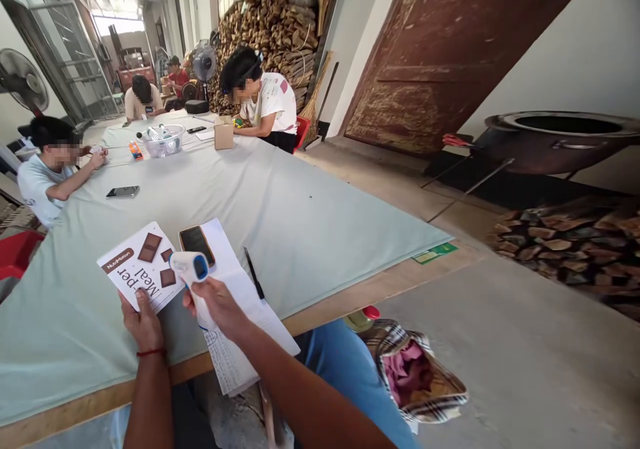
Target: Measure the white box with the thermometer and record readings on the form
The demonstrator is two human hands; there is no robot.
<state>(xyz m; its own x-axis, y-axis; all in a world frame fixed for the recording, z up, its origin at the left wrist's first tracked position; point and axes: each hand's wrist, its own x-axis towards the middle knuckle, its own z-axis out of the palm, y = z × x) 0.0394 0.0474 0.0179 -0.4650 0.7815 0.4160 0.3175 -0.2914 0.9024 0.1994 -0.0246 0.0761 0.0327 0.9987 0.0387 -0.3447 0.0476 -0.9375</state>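
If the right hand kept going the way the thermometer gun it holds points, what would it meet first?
Most likely the white meal packet held by the left hand: the right hand aims the thermometer gun at it. Depth is hard to judge.

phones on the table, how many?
3 clear: a phone on the papers by the right hand, one near the seated person on the left, one at the far end. Others may be hidden.

We are counting: two phones | one pen | one thermometer | one white packet | one cardboard box | one clear bowl | two fans | four co-workers sitting
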